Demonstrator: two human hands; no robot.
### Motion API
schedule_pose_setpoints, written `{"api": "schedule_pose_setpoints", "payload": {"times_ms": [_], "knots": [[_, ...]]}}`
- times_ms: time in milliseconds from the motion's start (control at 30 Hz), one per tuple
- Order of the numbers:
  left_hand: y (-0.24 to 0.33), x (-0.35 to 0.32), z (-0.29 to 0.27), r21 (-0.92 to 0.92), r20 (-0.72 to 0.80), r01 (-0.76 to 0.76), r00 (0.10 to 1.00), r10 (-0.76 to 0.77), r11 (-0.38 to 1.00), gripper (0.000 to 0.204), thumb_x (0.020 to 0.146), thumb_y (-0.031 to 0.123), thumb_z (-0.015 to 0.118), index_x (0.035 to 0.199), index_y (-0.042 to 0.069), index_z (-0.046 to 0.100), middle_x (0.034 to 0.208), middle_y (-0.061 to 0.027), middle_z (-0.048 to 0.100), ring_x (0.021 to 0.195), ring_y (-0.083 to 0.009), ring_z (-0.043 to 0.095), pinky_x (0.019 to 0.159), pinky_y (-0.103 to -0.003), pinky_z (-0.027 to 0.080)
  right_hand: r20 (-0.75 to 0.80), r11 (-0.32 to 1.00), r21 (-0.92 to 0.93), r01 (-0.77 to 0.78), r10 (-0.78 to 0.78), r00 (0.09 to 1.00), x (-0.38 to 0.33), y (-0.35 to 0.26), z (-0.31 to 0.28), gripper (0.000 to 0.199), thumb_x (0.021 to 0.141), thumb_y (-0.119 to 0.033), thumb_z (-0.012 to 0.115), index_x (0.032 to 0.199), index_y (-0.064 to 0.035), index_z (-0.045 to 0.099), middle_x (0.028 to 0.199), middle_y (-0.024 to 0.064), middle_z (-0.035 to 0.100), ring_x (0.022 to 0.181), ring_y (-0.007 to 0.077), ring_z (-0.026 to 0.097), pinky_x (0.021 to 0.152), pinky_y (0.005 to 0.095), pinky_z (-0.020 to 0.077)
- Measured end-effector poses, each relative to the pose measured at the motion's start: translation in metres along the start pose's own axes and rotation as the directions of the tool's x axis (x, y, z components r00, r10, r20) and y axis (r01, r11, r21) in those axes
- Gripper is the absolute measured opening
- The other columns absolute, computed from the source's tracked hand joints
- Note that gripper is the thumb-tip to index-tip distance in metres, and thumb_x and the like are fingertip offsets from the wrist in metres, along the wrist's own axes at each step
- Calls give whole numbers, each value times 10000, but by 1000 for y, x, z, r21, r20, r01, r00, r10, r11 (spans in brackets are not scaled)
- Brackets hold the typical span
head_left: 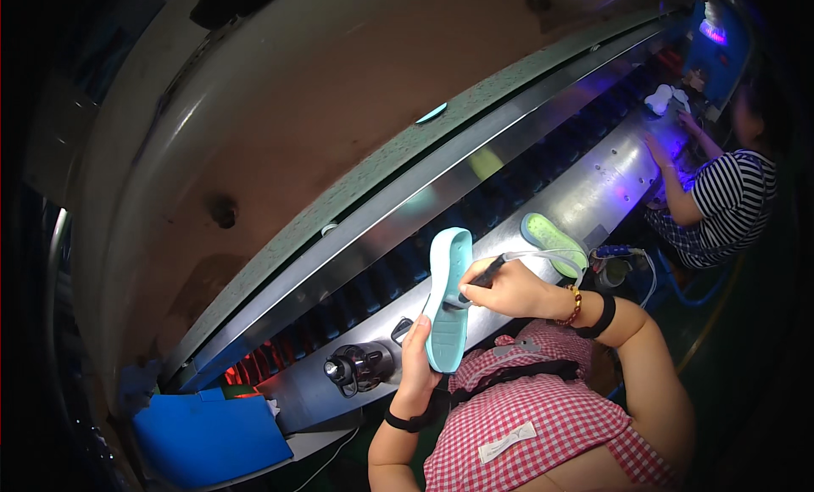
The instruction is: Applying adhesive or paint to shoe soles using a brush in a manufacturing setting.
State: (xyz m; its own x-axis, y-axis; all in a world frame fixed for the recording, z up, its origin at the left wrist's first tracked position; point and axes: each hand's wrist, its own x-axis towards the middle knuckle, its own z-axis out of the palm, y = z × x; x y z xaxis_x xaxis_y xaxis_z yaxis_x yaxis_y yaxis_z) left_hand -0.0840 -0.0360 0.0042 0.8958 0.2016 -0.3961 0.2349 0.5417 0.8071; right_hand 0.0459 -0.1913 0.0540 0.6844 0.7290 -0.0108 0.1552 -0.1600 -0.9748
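My left hand (415,361) is closed round the lower edge of a light turquoise shoe sole (449,339) and holds it upright and tilted, its hollow inner side facing me. In my right hand (513,290) is a black-handled brush (487,274) with a thin pale tube running from its back end. The brush's tip reaches into the middle of the sole; its exact contact is partly hidden by my fingers. Behind my right wrist, a yellow-green shoe sole (551,234) with a grey-blue rim lies on the metal bench.
The metal bench (322,407) runs diagonally along a dark conveyor with a metal rail (407,204). On the bench stands a dark bottle (360,369). A blue box (208,437) sits lower left. Right, a co-worker in a striped top (738,195) handles white pieces (660,100).
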Motion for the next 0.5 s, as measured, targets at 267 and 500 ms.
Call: {"api": "schedule_pose_setpoints", "payload": {"times_ms": [267,500], "knots": [[-10,2,2,-322,50,139,990,-130,937,520,907,367,340,1273,-1,356,1170,-204,506,996,-369,555,829,-521,464,-340,975,148,164,-105,935,8,67,5,172,779,-94,650,934,-20,646,879,99,647,766,145,608,693,247,478],[-14,14,4,-386,79,188,982,-171,903,476,908,284,396,1287,1,341,1194,-163,500,1061,-284,531,907,-416,438,-128,875,-363,320,-387,913,0,64,40,400,763,-206,637,1043,74,578,994,230,606,818,304,610,749,346,479]]}}
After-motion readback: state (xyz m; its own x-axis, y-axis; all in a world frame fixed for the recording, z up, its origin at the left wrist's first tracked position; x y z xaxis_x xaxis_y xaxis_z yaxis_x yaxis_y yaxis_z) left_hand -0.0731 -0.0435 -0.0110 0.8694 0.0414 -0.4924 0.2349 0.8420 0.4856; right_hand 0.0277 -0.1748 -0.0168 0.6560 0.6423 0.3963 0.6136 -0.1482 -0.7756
